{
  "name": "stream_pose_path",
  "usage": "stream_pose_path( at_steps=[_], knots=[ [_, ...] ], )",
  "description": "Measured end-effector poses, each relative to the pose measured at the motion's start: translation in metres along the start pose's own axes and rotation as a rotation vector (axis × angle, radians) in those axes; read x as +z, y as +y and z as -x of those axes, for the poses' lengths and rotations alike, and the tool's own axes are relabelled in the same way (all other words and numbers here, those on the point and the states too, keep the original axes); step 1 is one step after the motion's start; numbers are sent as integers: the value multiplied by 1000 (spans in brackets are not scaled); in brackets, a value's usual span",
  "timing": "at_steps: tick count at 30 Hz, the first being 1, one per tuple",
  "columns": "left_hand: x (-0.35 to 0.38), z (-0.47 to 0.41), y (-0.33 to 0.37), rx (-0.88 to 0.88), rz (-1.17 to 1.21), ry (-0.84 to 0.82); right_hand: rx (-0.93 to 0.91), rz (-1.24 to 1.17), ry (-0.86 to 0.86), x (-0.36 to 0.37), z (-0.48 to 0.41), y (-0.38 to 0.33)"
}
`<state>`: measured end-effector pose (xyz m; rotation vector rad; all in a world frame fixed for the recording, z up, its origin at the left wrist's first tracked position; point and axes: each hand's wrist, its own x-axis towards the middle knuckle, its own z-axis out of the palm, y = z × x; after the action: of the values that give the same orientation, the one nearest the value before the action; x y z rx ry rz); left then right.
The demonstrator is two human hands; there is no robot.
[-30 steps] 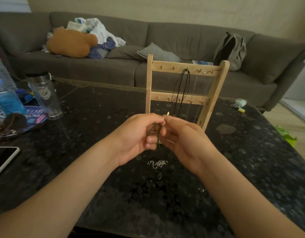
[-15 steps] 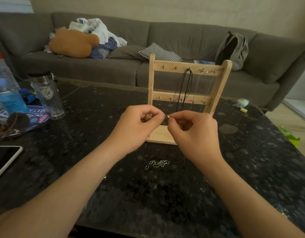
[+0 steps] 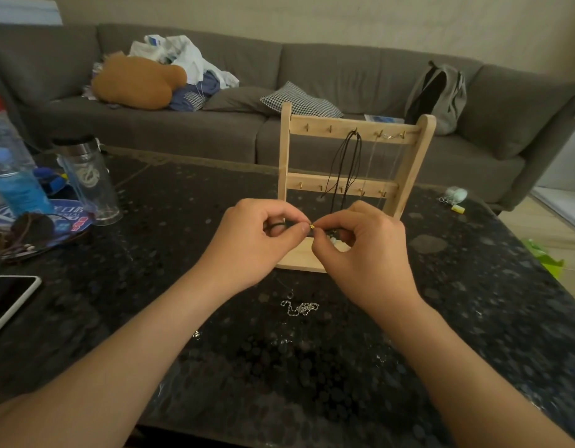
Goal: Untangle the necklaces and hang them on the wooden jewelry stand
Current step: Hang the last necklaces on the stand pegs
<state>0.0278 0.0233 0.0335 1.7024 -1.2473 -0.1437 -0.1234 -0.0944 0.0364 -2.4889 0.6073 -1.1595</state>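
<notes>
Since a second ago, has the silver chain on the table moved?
No: the silver chain still lies just as far in front of the wooden stand.

Pale wood jewelry stand (image 3: 352, 127) with black cord necklace (image 3: 349, 166), silver chain (image 3: 300, 308) on black speckled table (image 3: 312, 367), grey sofa (image 3: 344, 72), black-white checked cushion (image 3: 300, 100), tan plush (image 3: 134, 82), blue-labelled bottle (image 3: 13, 176).

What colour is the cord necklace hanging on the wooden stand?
Black. The cord necklace hangs from the wooden stand, shown best in the head view.
</notes>
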Motion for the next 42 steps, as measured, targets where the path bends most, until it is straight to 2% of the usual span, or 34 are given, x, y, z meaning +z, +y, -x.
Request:
stream_pose_path(
  at_steps=[6,9,15,22,28,31,36,38,42],
  knots=[
    [0,3,2,31,-127,-19,-203,100,-72,1,1,6],
    [0,3,1,60,-150,13,-225,99,-64,0,-1,7],
    [-1,1,-1,130,-140,64,-117,-19,-76,-3,-3,4],
    [2,2,1,209,-79,70,162,-323,-311,-6,-3,-3],
    [5,1,2,202,-138,80,244,-335,-245,-6,-4,1],
    [7,1,3,186,-132,73,237,-338,-287,-4,-3,-1],
    [8,0,7,193,-117,106,435,-586,-325,1,-6,-3],
    [7,-1,9,177,-113,126,452,-539,-282,-1,-8,-4],
    [9,-3,14,154,-142,122,303,-354,-183,-3,-8,-6]
  ],
)
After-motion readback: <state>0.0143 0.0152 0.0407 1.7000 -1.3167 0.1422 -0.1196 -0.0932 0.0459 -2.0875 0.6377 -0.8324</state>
